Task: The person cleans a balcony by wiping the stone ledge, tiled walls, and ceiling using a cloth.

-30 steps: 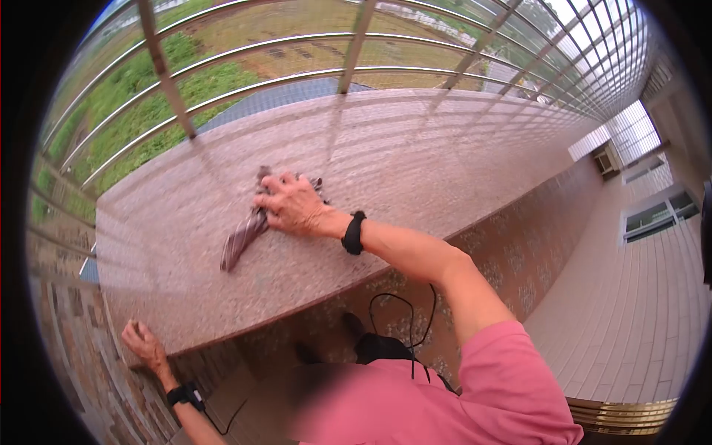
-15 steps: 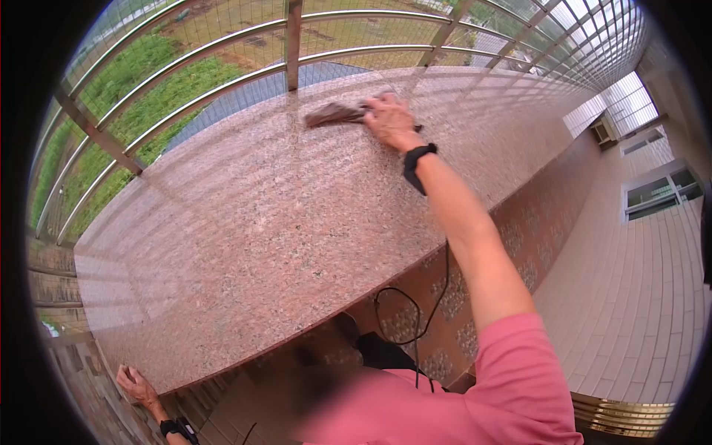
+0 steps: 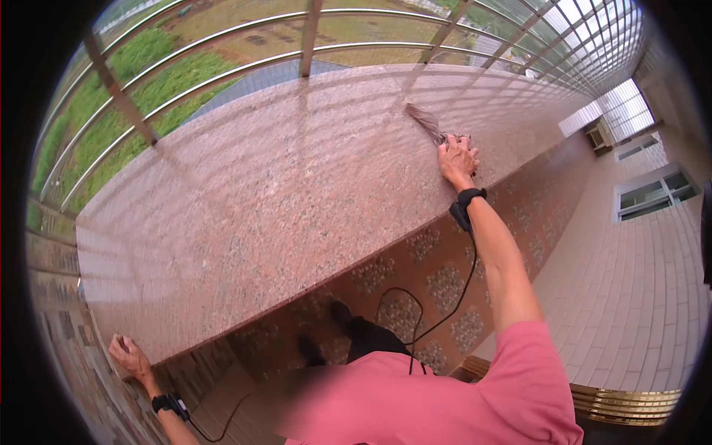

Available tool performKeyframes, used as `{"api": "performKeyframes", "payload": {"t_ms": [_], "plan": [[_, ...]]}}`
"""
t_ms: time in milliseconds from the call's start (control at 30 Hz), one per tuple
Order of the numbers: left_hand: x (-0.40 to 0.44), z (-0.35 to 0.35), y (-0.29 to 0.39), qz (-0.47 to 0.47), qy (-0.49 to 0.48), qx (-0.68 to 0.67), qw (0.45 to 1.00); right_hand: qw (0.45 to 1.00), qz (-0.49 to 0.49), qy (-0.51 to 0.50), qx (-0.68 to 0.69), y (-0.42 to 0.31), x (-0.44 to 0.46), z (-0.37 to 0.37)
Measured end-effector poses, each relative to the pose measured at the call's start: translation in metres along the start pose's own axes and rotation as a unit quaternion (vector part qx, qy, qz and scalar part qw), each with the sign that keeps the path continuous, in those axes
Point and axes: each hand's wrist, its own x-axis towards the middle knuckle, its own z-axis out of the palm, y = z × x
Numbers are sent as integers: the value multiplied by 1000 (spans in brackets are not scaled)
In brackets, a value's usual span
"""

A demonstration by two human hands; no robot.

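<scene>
My right hand presses a bunched greyish-brown cloth onto the polished pink granite ledge, close to its near edge. Part of the cloth trails out beyond my fingers toward the railing. At the lower left, my left hand rests against the corner of the same slab, fingers somewhat bent and apart, with no loose object in it. Each wrist wears a black band with a device, the right one trailing a thin black cable.
A metal railing borders the far side of the ledge, with grass beyond. Below lies a pebble-patterned tiled floor. A tiled wall with a window stands at right. Stone cladding is at lower left.
My right hand has swept the cloth from the far side of the ledge toward the near edge and to the right. The left hand stays at the slab's corner.
</scene>
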Motion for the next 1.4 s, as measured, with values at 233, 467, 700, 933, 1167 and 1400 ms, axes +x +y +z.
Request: {"api": "performKeyframes", "payload": {"t_ms": [233,467,700,933,1167,1400], "plan": [[4,0,13,37,47,-12,998,990,-107,88,35,-32,-96,-10],[5,-11,37,16,37,-4,999,965,-219,125,74,-101,-193,-35],[6,-13,46,12,53,-4,999,925,-338,105,136,-189,-284,-63],[6,-9,44,10,68,-8,998,848,-463,70,248,-273,-371,-81],[7,-15,49,8,60,-28,998,732,-567,7,379,-312,-429,-91],[8,-22,53,-15,37,-31,999,592,-482,-248,596,-319,-409,-106]]}}
